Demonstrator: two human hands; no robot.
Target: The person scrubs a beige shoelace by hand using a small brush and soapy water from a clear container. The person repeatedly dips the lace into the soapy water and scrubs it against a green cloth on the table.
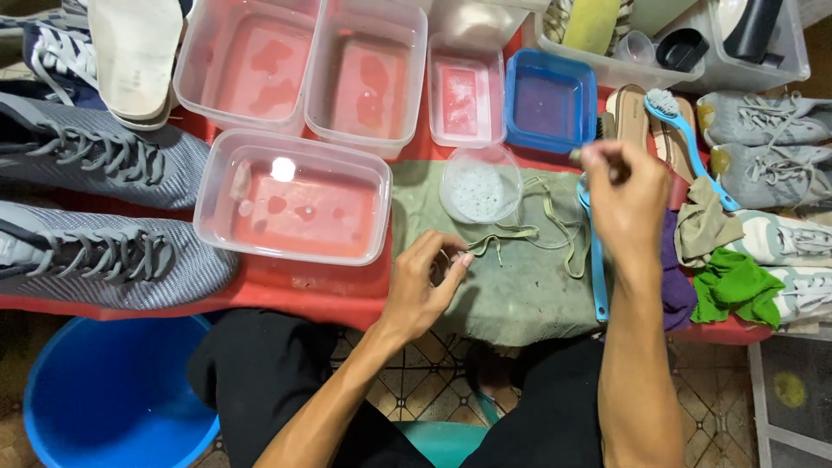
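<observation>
A: What's hard to see?

B: Right hand [626,192] is blurred, fingers bunched at the top. Looks like it pinches one end of the shoelace [530,232], but I can't tell for sure. It also covers part of a blue-handled brush [597,269]. Top tubs are cut off by the frame edge.

A: Left hand?

B: Left hand [426,279] is narrow, thumb & fingertips pinched on the lace's other end. The lace lies looped on a grey-green cloth [511,295] over the red table [303,290].

A: Containers?

B: Clear tub [293,198] near the left hand, shallow water in it. Two more clear tubs behind it, w/ a little liquid. A small clear box [468,91] holds something whitish. A blue tub [549,101] has dark liquid. A round clear bowl [480,186] of white foam sits just behind the lace. Blue bucket [113,394] on the floor, lower left; contents unclear.
</observation>
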